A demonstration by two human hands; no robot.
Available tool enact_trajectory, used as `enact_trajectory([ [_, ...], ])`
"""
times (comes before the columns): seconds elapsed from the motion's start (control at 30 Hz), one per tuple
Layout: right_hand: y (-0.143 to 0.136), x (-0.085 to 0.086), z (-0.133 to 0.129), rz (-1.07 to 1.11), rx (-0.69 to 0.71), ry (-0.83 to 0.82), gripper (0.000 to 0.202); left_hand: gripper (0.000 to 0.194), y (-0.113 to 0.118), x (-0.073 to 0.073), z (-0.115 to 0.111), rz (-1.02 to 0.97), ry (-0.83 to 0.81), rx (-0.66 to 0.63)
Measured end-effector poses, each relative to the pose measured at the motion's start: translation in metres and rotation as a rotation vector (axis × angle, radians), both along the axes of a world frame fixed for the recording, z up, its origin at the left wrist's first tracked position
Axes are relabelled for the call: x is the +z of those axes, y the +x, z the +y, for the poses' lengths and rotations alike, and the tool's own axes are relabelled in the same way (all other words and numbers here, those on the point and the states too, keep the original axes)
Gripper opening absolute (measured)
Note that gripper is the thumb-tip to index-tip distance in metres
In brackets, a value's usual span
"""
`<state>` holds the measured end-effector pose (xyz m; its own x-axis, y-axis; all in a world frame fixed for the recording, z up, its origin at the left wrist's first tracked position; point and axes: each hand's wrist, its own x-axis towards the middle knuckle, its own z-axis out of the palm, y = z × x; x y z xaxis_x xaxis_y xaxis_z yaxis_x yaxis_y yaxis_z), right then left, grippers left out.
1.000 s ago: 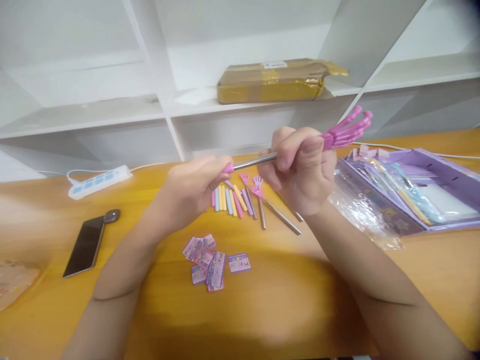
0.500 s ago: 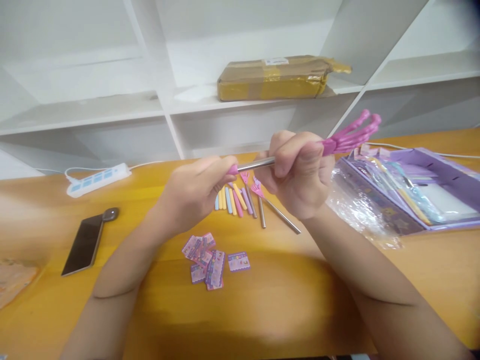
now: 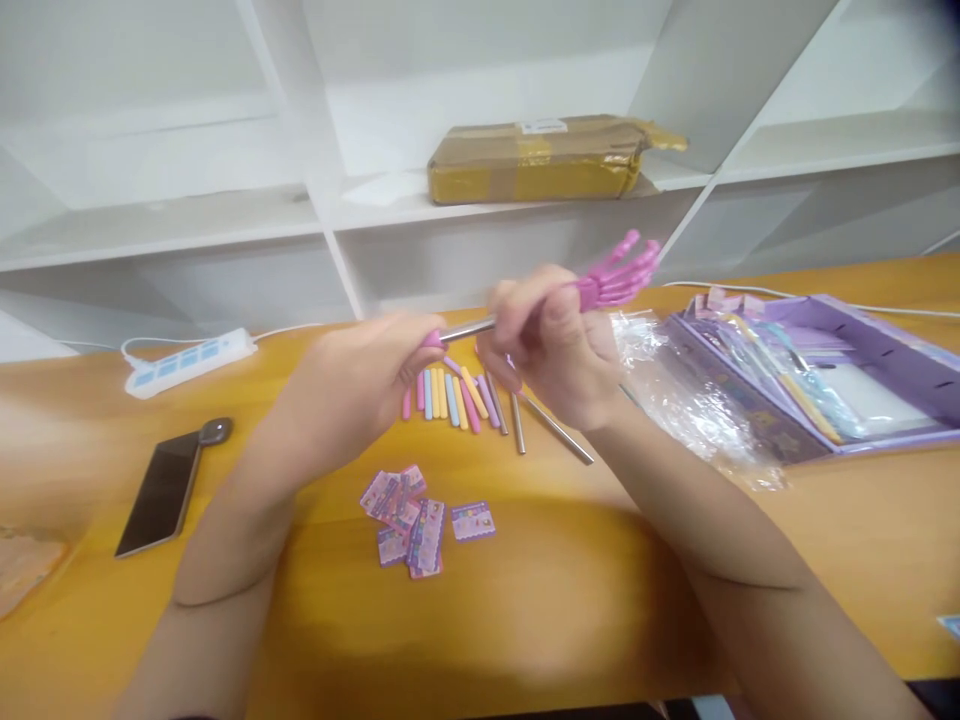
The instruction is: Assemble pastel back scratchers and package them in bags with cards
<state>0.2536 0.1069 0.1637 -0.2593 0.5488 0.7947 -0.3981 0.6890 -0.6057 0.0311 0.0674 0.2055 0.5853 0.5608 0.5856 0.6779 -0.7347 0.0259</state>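
A pink claw-shaped back scratcher with a metal rod is held up slantwise between both hands, its claw at the upper right. My left hand is closed on the pink end of the handle. Near the claw, my right hand wraps its fingers round the rod. Behind and below them on the table lie pink, blue, yellow and purple sticks in a row. Several metal rods lie beside these, their upper ends hidden by my right hand. Small printed cards are piled nearer to me.
On the right, a purple box holds packaged items, with clear plastic wrap beside it. A phone, a dark mouse and a power strip lie left. A taped carton sits on the shelf.
The scratcher's claw and my right hand have moved left, closer to my left hand. My left hand has also shifted slightly left. More sticks show beside it.
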Motion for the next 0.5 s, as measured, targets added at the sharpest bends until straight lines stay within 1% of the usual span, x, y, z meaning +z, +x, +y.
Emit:
enact_trajectory([
  [0.07,0.011,0.007,0.001,-0.123,0.054,-0.002,0.034,0.037,-0.007,0.007,-0.004,0.015,-0.046,0.034],
  [0.1,0.018,0.01,0.002,-0.187,0.033,0.0,0.033,0.038,-0.01,0.01,-0.006,0.014,-0.064,0.048],
  [0.13,0.026,0.012,0.003,-0.248,-0.02,0.003,0.036,0.038,-0.013,0.013,-0.008,0.011,-0.08,0.059],
  [0.2,0.041,0.015,0.008,-0.347,-0.178,0.051,0.058,0.04,-0.017,0.015,-0.01,0.011,-0.111,0.07],
  [0.27,0.051,0.015,0.013,-0.364,-0.374,0.178,0.079,0.041,-0.019,0.014,-0.008,0.025,-0.137,0.064],
  [0.3,0.055,0.014,0.015,-0.352,-0.468,0.257,0.084,0.042,-0.019,0.013,-0.006,0.034,-0.145,0.057],
  [0.33,0.057,0.013,0.016,-0.343,-0.554,0.338,0.084,0.042,-0.019,0.012,-0.004,0.04,-0.148,0.05],
  [0.37,0.057,0.013,0.017,-0.344,-0.634,0.416,0.079,0.043,-0.019,0.011,-0.001,0.041,-0.148,0.048],
  [0.4,0.057,0.012,0.017,-0.362,-0.707,0.487,0.069,0.043,-0.019,0.01,0.001,0.038,-0.146,0.051],
  [0.5,0.053,0.014,0.013,-0.478,-0.867,0.615,0.031,0.035,-0.017,0.008,0.006,0.008,-0.161,0.078],
])
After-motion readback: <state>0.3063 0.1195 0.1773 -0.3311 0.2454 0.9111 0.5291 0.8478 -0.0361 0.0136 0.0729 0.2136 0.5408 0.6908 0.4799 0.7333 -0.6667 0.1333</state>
